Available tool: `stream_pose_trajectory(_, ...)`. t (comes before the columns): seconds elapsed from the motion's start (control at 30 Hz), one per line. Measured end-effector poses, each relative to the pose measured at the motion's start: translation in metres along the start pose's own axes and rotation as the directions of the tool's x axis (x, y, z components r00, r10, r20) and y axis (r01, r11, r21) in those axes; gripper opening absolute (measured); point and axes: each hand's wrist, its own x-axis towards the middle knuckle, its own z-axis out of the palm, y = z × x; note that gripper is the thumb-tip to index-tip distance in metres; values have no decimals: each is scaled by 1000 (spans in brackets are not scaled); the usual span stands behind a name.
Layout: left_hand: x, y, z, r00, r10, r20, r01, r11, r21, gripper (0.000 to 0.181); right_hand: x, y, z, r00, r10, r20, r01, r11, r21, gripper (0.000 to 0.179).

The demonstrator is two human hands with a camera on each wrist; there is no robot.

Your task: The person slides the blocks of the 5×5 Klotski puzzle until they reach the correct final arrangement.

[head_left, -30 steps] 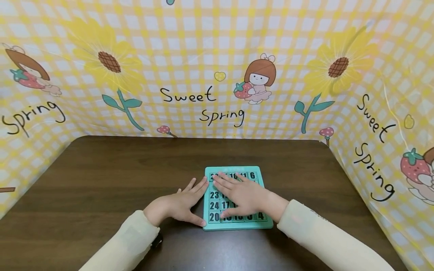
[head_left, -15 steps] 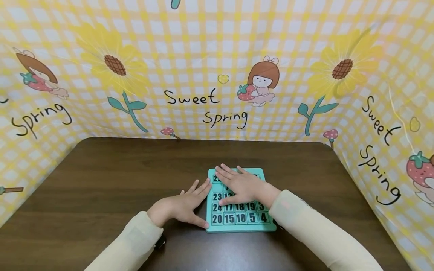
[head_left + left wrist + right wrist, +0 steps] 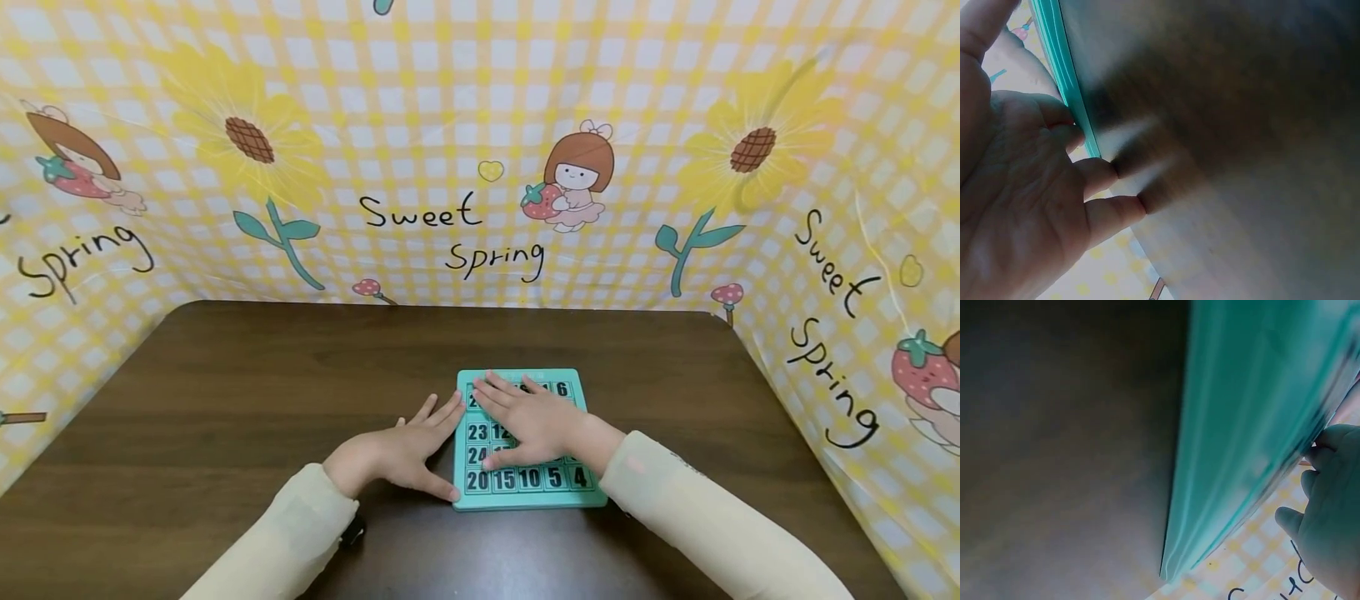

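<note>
A teal sliding number puzzle [image 3: 525, 497] lies flat on the brown table, its square tiles printed with black numbers. Along its left edge my left hand [image 3: 401, 458] is spread, with the thumb at the near left corner and fingertips at the upper left side. My right hand [image 3: 543, 427] lies stretched over the tiles, fingers apart and pointing to the upper left. It hides much of the upper and middle rows; the bottom row of tiles [image 3: 528, 478] shows. In the right wrist view, the puzzle's side wall [image 3: 1229, 425] fills the middle, beside my right hand's fingers [image 3: 1325, 494].
The dark wood table [image 3: 247, 375] stretches out around the puzzle on all sides. A yellow checked cloth [image 3: 420, 125] with flowers and "Sweet Spring" lettering stands behind it and along both sides. A small black object [image 3: 352, 531] sits at my left cuff.
My right hand slid away from me over the tiles, then came back a little, and the bottom row is now uncovered. My left hand stays at the puzzle's left edge.
</note>
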Motion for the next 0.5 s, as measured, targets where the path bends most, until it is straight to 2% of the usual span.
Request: stream_pose_trajectory(0.5, -1, 0, 0, 1000, 5, 4, -5, 1000, 1, 115, -12, -11, 3, 1000, -17, 14, 18, 999, -35, 97)
